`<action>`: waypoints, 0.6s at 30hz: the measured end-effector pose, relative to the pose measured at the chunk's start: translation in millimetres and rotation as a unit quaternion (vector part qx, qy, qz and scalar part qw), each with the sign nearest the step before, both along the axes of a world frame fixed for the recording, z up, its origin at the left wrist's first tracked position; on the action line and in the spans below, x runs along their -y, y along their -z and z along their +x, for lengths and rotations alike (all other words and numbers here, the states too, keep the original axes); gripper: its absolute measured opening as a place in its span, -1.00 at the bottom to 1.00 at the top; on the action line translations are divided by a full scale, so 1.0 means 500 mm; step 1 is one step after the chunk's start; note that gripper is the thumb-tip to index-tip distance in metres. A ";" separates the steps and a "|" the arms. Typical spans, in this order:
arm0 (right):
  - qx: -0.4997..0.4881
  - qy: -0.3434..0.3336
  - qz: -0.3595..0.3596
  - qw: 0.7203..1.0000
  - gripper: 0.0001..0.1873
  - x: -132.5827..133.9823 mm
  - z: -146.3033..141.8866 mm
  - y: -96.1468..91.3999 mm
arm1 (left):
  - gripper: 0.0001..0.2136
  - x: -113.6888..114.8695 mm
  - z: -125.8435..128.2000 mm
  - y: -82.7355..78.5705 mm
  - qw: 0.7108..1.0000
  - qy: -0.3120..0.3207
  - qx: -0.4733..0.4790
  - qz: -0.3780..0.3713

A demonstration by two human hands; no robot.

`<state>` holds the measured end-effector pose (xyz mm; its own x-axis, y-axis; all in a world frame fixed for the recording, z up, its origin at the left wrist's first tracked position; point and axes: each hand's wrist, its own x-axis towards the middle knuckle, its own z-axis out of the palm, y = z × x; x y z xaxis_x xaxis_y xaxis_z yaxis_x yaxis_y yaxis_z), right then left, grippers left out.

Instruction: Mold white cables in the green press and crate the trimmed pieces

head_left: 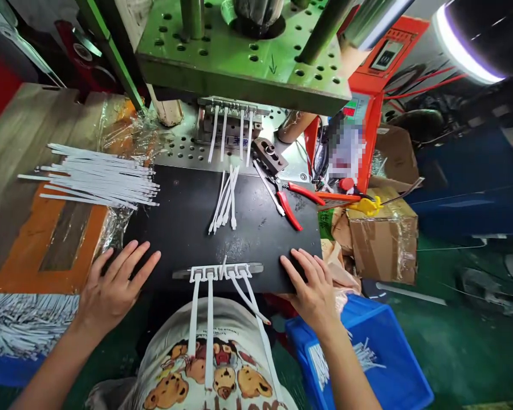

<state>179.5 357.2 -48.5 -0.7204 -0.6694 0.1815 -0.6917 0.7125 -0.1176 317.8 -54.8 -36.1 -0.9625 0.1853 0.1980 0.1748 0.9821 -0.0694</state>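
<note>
My left hand (113, 282) lies flat with fingers spread on the near left corner of a black work mat (183, 222). My right hand (312, 287) rests open on the mat's near right corner. Between them a metal bar (218, 271) at the mat's front edge holds several white cable pieces that hang down over my lap. A small loose bunch of white cables (225, 202) lies in the middle of the mat. Farther back, a jig (231, 122) under the green press plate (243, 57) holds several more white cables.
A stack of white cable strips (98, 176) lies on plastic wrap at the left. Red-handled cutters (293, 205) sit on the mat's right side. A cardboard box (382, 233) stands to the right, a blue bin (367, 353) with white pieces below it.
</note>
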 end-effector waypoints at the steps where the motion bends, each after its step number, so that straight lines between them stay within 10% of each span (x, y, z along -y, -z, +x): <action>1: 0.000 0.001 0.000 1.000 -0.34 0.002 0.000 -0.001 | -0.33 0.001 0.000 0.001 1.000 0.005 -0.008 -0.013; 18: -0.004 0.006 -0.003 1.000 -0.26 0.002 0.005 -0.001 | -0.42 0.007 0.001 0.007 0.997 0.027 -0.045 -0.062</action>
